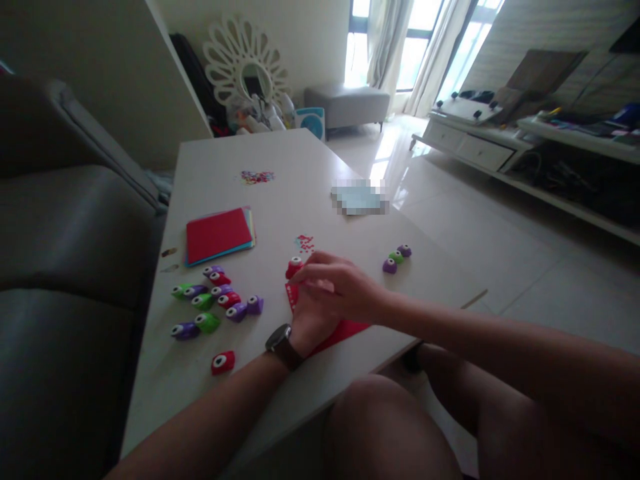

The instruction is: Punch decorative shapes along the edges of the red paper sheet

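Observation:
A sheet of red paper [345,331] lies on the table under my hands, with a row of small pale punched shapes along its left edge. At its far left corner stands a red craft punch [293,268]. My right hand [345,283] crosses over my left, and its curled fingers are at the punch. Beneath it, my left hand [313,327], with a dark watch on the wrist, rests on the red paper; its fingers are mostly hidden. Small red paper bits [305,243] lie just beyond the punch.
Several purple, green and red punches [229,300] are grouped at left, with one red punch [223,362] nearer me. Three more punches [397,258] sit at right. A stack of coloured paper [219,235], colourful confetti [257,177] and a blurred pale item [359,197] lie farther off.

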Demonstrator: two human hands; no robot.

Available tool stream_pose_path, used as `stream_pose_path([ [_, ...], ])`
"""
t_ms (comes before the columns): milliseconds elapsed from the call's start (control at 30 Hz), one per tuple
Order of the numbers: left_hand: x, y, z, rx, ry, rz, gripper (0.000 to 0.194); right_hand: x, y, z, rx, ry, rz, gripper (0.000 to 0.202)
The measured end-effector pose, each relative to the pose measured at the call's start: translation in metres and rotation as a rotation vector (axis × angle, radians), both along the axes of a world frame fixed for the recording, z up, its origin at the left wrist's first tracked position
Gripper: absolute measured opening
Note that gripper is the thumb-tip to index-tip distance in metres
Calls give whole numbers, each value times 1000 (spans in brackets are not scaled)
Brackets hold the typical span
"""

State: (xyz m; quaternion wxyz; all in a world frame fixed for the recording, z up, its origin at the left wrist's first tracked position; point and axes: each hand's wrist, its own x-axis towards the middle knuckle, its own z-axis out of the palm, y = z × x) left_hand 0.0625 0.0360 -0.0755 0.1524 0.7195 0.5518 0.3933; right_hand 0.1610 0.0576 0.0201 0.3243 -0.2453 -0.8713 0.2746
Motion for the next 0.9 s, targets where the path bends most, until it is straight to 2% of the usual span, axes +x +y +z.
stream_pose_path([
  [100, -12, -5, 12, -64, 149, -3, 32, 27, 11, 28, -71, 47, -80, 18],
  [200, -13, -6, 16, -128, 301, 33, 35, 56, 14, 34, -144, -8, -149, 14],
  [267, -11, -6, 18, -140, 315, 29, 32, 75, 13, 24, -179, -53, -198, 16],
  [367, -9, -6, 20, -143, 292, 28, 28, 101, 16, -3, -233, -140, -236, 18],
  [500, -10, -6, 20, -139, 279, 33, 28, 125, 27, -27, -285, -321, -127, 20],
  [600, -10, -6, 19, -142, 281, 35, 29, 133, 33, -31, -312, -353, -64, 22],
  [700, -10, -5, 19, -140, 273, 29, 31, 136, 37, -28, -352, -364, -62, 23],
  [900, -10, -5, 20, -141, 267, 33, 31, 136, 43, -27, -325, -423, -20, 19],
])
